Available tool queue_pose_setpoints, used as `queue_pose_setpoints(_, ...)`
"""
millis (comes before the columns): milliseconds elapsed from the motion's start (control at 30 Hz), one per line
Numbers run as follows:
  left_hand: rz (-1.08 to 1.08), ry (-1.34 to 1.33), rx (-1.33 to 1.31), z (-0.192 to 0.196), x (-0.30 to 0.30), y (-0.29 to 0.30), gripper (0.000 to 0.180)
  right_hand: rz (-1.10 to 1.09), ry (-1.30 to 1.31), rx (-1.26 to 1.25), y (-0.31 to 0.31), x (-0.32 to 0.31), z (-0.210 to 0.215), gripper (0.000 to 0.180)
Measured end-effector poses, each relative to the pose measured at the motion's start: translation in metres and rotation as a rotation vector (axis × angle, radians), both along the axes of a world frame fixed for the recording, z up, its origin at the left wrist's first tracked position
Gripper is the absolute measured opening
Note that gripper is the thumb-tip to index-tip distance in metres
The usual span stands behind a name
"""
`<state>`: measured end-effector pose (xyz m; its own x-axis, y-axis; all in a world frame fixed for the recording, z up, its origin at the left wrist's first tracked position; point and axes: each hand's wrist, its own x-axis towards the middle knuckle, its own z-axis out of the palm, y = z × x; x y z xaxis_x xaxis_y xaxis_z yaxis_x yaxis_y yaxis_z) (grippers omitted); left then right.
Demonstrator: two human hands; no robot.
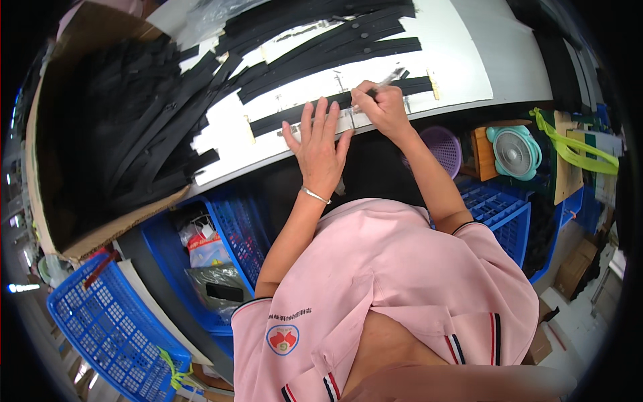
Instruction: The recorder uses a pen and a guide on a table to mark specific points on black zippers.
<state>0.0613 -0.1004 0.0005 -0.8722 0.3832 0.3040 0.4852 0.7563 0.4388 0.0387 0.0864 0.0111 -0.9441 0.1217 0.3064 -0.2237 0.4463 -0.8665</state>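
Observation:
My left hand (317, 149) lies flat with fingers spread, its fingertips resting on a black fabric strip (266, 125) along the near edge of the white board (462, 67). A silver bracelet (315, 195) circles that wrist. My right hand (383, 110) is closed around a pen (392, 76), whose upper end points up and away to the right. Its writing tip is hidden by the fingers, over the same strip. Beneath both hands runs a narrow, see-through piece (360, 120) that looks like a ruler. Dark marks show on the board around the strip.
Several more black strips (321, 53) lie farther back. At left, a cardboard box (40, 194) holds a heap of them. Below the table are blue baskets (110, 328), a purple basket (443, 151) and a mint-green fan (514, 153). A yellow-green ribbon (576, 149) hangs at right.

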Motion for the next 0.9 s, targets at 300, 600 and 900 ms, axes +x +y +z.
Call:
queue_pose_setpoints(300,-0.018,0.016,-0.035,0.002,0.000,0.001,0.057,-0.487,0.291,0.474,0.066,0.035,0.011,0.021)
queue_pose_setpoints(600,-0.288,0.005,0.132,0.025,-0.030,0.082,0.051,-0.471,0.304,0.449,0.075,0.042,-0.007,0.027)
queue_pose_setpoints(900,-0.230,-0.003,0.053,0.011,-0.048,0.114,0.046,-0.463,0.276,0.314,0.083,0.041,-0.014,0.018)
